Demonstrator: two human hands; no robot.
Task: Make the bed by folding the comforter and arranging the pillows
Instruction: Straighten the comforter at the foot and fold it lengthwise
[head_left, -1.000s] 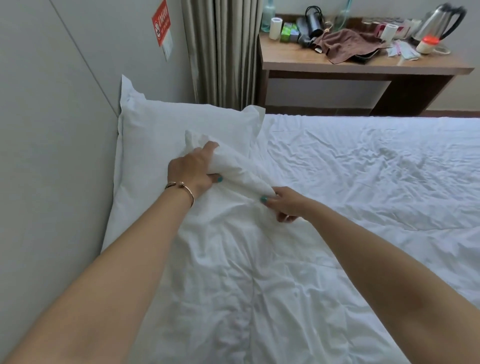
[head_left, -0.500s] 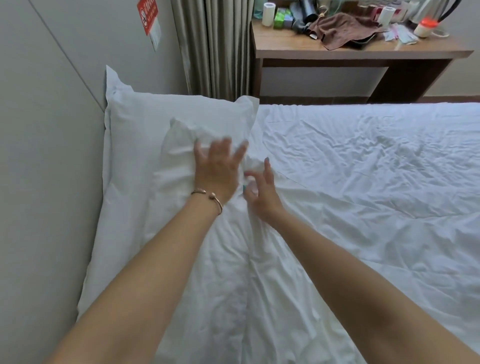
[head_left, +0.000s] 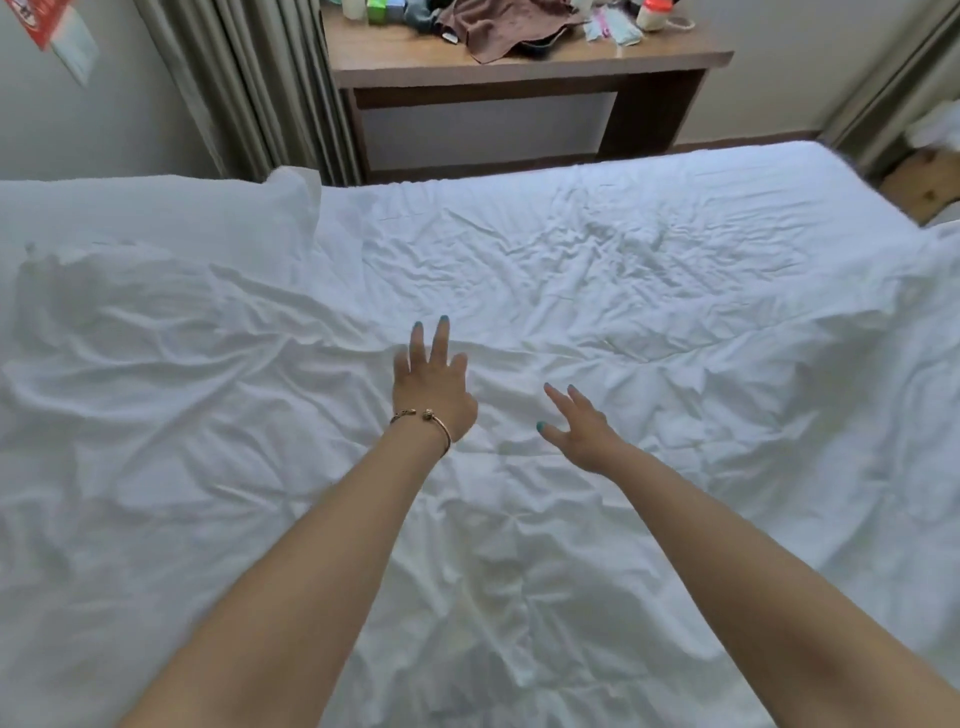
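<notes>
rumpled white comforter under both splayed, empty hands, left hand, right hand; pillow half buried

Bed w/ wrinkled white comforter, pillow at left end

the rumpled white comforter lies broad and low, so a hand could sweep across it. the pillow humps up at the left; the wooden desk and curtain close off the far edge.
</notes>
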